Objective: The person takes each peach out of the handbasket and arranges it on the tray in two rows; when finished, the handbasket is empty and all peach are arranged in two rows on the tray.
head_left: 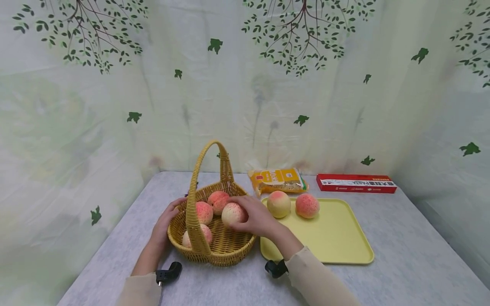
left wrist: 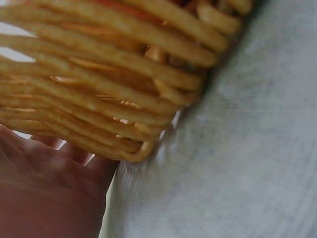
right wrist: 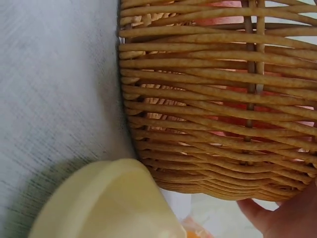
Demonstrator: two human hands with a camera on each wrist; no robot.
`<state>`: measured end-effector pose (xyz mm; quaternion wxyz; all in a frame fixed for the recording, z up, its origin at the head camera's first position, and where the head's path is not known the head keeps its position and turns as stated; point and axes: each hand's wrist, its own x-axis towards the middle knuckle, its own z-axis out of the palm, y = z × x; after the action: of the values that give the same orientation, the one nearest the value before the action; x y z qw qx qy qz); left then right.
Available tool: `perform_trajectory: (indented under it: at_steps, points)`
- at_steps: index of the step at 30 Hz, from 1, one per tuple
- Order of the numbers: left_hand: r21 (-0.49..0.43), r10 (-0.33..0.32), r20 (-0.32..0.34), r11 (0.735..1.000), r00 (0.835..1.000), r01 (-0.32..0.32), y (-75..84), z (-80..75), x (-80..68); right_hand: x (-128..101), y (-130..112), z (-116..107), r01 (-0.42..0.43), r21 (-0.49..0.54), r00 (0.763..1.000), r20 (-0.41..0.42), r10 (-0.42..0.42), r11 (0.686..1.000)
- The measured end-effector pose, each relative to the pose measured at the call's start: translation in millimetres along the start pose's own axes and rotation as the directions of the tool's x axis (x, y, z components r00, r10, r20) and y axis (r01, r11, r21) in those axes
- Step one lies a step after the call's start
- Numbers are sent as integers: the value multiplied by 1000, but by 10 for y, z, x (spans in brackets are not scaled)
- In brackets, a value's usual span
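Head view: right hand (head_left: 255,217) fingers curled round a peach (head_left: 232,213) inside the basket (head_left: 226,248), mid-pick; left hand (head_left: 167,221) rests open on the basket's rim. Tray (head_left: 344,242) right of fingers; next probably lift clear of handle.
Left wrist: palm against weave.
Right wrist: basket wall only; grip hidden.

two bare hands — the left hand (head_left: 165,225) and right hand (head_left: 257,217) — come out of loose cream sleeves (head_left: 321,282) at the frame's bottom; a small black wrist camera (head_left: 169,272) sits on each wrist.
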<state>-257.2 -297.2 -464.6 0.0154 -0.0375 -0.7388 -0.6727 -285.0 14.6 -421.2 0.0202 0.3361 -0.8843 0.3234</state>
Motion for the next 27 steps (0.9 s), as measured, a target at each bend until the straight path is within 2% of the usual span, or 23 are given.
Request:
perform_trajectory:
  at_steps: [9, 16, 19, 23, 27]
  points:
    - [-27, 26, 1, 999, 1000, -26, -5, -38, -4, -84, -15, 37, 66, 100, 990, -134, -52, 993]
    - [25, -34, -4, 999, 999, 34, 15, -34, -8, -188, 0, 58, 67, 165, 977, -212, -30, 984]
    - [35, -47, -4, 998, 999, 47, 24, -25, -15, -238, -4, 68, 68, 238, 971, -241, -9, 969]
    - [8, -35, -9, 999, 999, 35, 26, -15, -23, -279, -17, 75, 73, 356, 969, -245, 18, 932]
    - [-6, -27, -2, 1000, 1000, 27, 8, -21, -30, -296, -18, 75, 81, 407, 967, -254, 28, 910]
